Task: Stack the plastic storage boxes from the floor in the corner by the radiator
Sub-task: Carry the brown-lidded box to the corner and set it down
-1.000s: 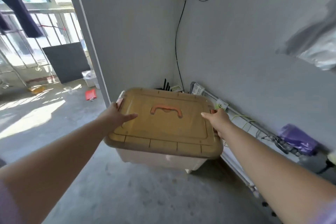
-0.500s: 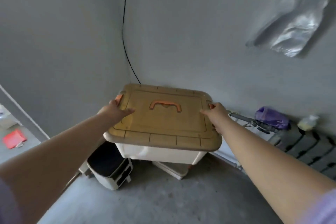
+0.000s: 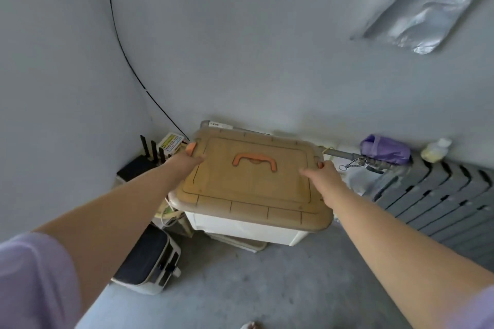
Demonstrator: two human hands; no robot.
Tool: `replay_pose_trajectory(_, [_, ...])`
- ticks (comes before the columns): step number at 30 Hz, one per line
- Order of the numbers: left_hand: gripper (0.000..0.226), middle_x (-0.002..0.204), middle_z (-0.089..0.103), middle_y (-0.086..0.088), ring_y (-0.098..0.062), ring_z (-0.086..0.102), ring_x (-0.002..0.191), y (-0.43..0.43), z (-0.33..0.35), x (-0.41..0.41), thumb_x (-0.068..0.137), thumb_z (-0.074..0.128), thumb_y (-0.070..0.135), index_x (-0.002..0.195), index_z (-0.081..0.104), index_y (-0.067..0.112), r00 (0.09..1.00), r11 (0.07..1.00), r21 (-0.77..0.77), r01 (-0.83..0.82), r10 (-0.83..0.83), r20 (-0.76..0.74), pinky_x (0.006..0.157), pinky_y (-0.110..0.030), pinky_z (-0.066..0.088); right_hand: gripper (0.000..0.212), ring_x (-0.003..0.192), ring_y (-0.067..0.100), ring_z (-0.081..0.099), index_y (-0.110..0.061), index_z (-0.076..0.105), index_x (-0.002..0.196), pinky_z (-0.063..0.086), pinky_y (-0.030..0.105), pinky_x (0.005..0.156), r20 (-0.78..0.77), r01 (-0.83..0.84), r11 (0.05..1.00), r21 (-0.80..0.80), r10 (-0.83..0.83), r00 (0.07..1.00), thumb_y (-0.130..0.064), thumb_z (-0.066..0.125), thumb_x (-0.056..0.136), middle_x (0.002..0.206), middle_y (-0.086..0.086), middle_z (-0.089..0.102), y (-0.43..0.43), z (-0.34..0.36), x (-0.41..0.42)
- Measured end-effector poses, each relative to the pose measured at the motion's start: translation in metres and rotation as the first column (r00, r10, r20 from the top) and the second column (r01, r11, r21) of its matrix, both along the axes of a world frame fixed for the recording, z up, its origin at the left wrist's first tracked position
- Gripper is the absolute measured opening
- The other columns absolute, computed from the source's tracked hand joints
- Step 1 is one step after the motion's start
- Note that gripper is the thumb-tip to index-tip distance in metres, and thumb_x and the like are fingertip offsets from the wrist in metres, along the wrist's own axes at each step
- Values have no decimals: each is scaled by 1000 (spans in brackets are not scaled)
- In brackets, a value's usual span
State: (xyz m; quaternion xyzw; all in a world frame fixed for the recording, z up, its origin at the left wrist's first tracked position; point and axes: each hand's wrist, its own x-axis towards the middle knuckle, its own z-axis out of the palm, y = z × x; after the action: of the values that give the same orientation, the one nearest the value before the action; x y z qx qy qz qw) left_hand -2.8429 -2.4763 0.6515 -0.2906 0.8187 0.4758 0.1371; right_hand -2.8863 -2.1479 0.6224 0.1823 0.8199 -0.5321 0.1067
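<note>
Head view. Holds the storage box (image 3: 248,230) at centre frame, both arms stretched forward. Grips the 9 o'clock edge of its tan lid (image 3: 240,189) with the left hand (image 3: 184,159), thumb laid on top just beside an orange latch (image 3: 191,147), fingers out of sight past the rim. Grips the 3 o'clock edge likewise with the right hand (image 3: 324,172), thumb flat on the lid. Carries an orange handle (image 3: 254,162) mid-lid.

Cannot tell whether rests on or hangs just above a flat white piece (image 3: 240,243) lying on the concrete floor (image 3: 254,288) beneath. Sits close into the wall corner, with the grey radiator (image 3: 441,200) at 3 o'clock and a purple bag (image 3: 385,148) and small bottle (image 3: 435,149) at its far end. At 9 o'clock, a black router (image 3: 139,165) with upright antennas; at 7 o'clock, a black-and-white appliance (image 3: 149,256) on the floor.
</note>
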Motion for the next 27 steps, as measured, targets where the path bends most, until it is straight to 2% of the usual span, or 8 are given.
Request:
replay_pose_trajectory(5, [66,144,39,-18,-35,40,129,-5,-55,-49,91,54,41,148,26,23,994,998,59,13,-20,110,109,-45,33,70,88,18,56,-13,39,137,43,29,66,90,-33,999,16,31,995,-31,75,80,120,6,59,-2,-52,-33])
replay_pose_trajectory(8, [64,131,45,-6,-30,46,118,-12,-98,-68,90,58,31,147,28,35,993,986,163,-41,23,112,102,-41,36,76,98,25,57,-14,33,141,47,33,76,149,-4,1000,27,0,989,-30,75,80,127,10,57,-7,-89,-48])
replay_pose_trajectory(10, [67,135,44,-3,-30,44,123,-17,-134,-81,89,59,26,146,26,39,988,975,215,-57,24,153,107,-43,34,79,99,25,56,-13,30,143,46,33,75,195,25,999,23,-29,980,-28,75,80,130,11,56,-13,-122,-55])
replay_pose_trajectory(12, [70,142,41,-6,-31,41,128,-21,-166,-91,87,62,28,147,26,36,978,977,200,-69,27,207,110,-45,32,74,95,22,56,-12,34,140,44,30,71,236,49,999,-18,-44,971,-23,76,79,128,10,57,-17,-154,-58])
replay_pose_trajectory(15, [71,144,39,-7,-31,37,129,-27,-225,-108,87,62,30,147,25,35,964,971,227,-76,13,267,104,-40,31,64,96,20,58,-14,44,133,43,31,79,269,112,992,-60,-93,959,-14,76,78,121,5,62,-23,-210,-67])
replay_pose_trajectory(20, [64,129,50,-10,-32,48,115,-29,-308,-122,90,58,21,147,28,22,944,943,303,-138,33,327,98,-40,38,70,108,28,58,-13,42,130,44,34,79,375,158,986,-53,-127,918,-13,80,72,115,6,60,-27,-300,-71])
replay_pose_trajectory(23, [70,142,43,-12,-35,43,127,-30,-348,-129,89,59,20,149,23,22,937,927,326,-186,68,342,109,-48,34,73,112,29,54,-15,40,134,39,36,86,401,181,983,-32,-153,903,-16,80,72,131,10,54,-29,-347,-77])
replay_pose_trajectory(27, [61,136,50,-10,-34,47,124,-34,-393,-145,89,59,17,144,34,22,934,918,337,-212,89,346,108,-49,36,88,118,24,47,-22,25,151,36,33,91,409,255,964,-79,-202,890,-18,75,78,146,7,43,-36,-396,-99])
